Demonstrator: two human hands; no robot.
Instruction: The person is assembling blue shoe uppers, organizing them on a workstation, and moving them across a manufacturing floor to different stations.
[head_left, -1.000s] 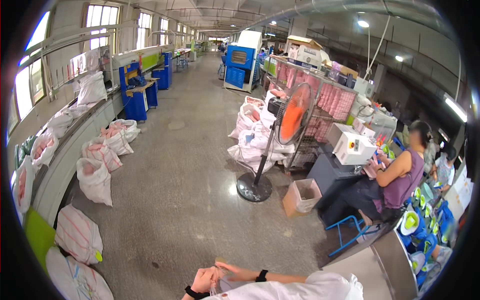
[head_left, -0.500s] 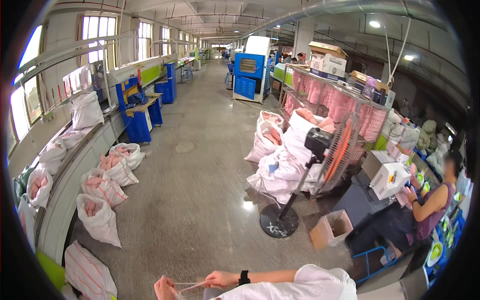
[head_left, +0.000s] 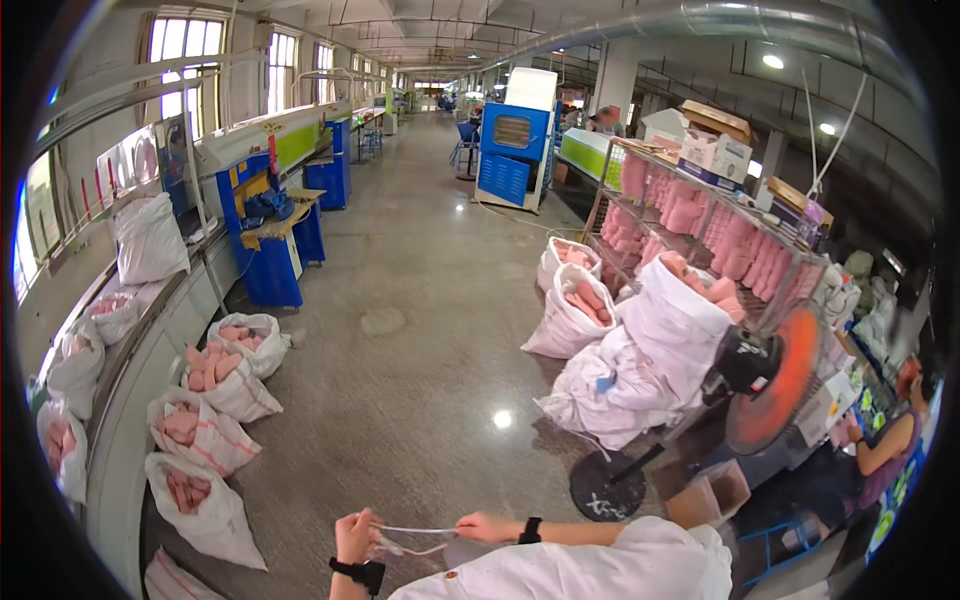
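Observation:
At the lower edge, my left hand (head_left: 356, 537) is closed on a thin white cord (head_left: 418, 530), with a dark band round the wrist. My right hand (head_left: 487, 527) pinches the cord's other part, a dark watch-like band behind it. One strand runs taut between the hands; a second, slacker strand hangs below it. White fabric (head_left: 570, 565) covers my right arm and spreads along the bottom. Both hands are in front of me over the grey floor.
Open white sacks (head_left: 205, 430) of pink pieces line the left conveyor. More sacks (head_left: 570, 310) stand at right beside a wire rack (head_left: 680, 215). A floor fan (head_left: 775, 375) and a cardboard box (head_left: 708, 495) are nearer. A person (head_left: 885, 450) sits far right.
Both hands have risen further into view and shifted right, and the cord between them now shows as two separated strands. The view has shifted, and the fan head has turned.

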